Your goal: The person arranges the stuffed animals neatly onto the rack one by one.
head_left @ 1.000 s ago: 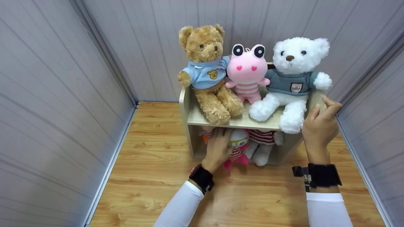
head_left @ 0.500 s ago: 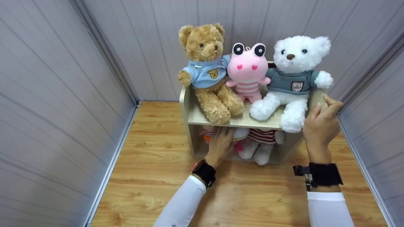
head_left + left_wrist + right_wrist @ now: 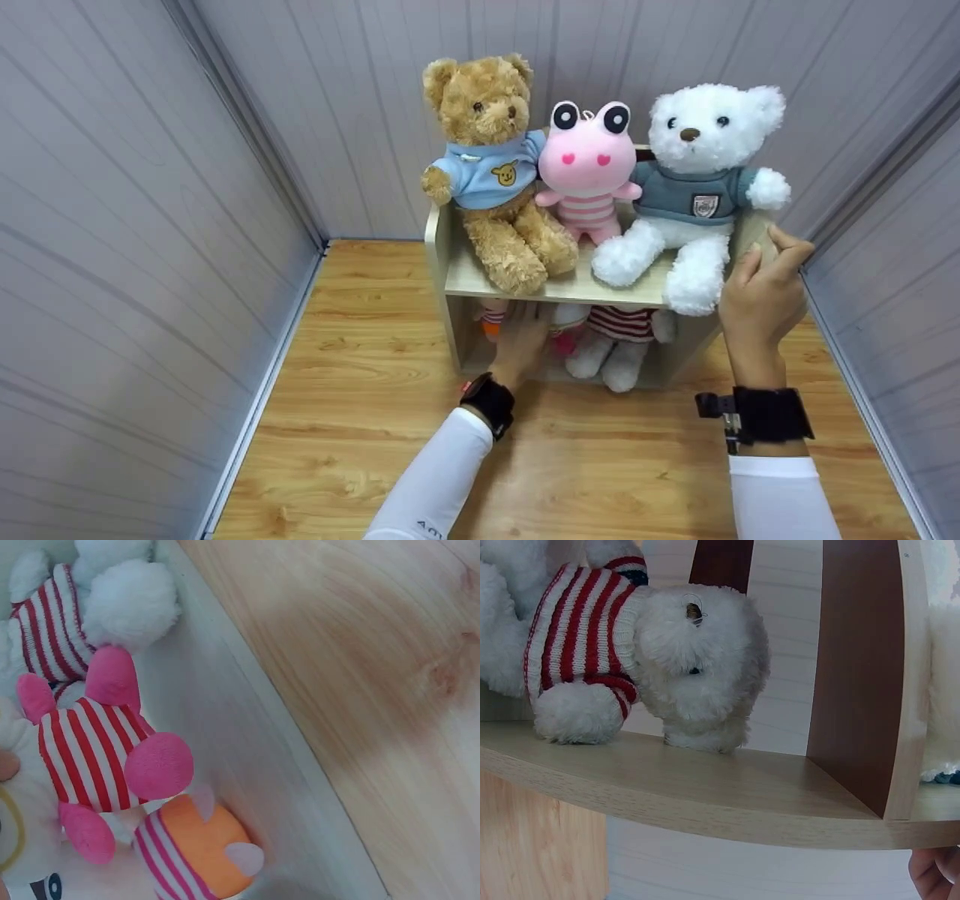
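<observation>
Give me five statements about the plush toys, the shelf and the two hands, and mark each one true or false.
1. Three plush toys sit on the top of the wooden shelf. True.
2. The pink frog sits between the brown bear and the white bear. True.
3. The left hand rests on the top board. False: it reaches into the lower compartment, at the striped doll.
4. The right hand grips the shelf's right end. True.
5. The white bear wears a light blue sweater. False: its sweater is grey-blue; the brown bear wears the light blue one.
</observation>
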`<act>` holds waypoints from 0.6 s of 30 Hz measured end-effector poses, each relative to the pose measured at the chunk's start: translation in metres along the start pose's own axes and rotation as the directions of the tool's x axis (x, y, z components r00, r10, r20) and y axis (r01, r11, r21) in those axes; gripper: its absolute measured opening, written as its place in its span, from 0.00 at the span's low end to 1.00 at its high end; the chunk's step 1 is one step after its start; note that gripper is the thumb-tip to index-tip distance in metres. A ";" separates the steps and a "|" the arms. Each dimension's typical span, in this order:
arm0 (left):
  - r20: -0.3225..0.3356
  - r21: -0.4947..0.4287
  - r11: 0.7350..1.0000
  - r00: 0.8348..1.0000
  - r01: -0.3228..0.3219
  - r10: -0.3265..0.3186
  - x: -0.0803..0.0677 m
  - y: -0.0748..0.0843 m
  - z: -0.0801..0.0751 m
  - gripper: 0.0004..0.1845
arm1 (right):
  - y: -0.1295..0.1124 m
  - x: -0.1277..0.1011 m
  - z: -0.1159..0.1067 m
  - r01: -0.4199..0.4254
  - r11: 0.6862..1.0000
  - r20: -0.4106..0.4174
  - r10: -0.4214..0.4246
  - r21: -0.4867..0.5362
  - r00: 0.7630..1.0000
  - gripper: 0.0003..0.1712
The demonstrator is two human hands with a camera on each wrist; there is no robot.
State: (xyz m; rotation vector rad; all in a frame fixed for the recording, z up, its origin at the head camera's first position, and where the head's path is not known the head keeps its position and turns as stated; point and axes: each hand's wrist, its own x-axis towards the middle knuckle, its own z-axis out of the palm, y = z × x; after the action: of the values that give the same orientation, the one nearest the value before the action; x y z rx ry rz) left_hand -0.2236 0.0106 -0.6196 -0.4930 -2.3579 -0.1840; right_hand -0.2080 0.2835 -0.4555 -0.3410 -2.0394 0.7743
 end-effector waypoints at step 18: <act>0.055 0.025 0.998 0.997 0.054 -0.055 -0.003 0.002 0.016 0.26 | 0.001 0.000 0.000 0.006 1.000 0.005 -0.006 -0.010 1.000 0.20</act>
State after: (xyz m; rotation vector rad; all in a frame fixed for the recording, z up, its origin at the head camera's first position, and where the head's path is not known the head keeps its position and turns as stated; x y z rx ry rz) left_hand -0.2307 0.0160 -0.6335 -0.4283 -2.4266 -0.1696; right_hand -0.2083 0.2843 -0.4562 -0.3387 -2.0484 0.7618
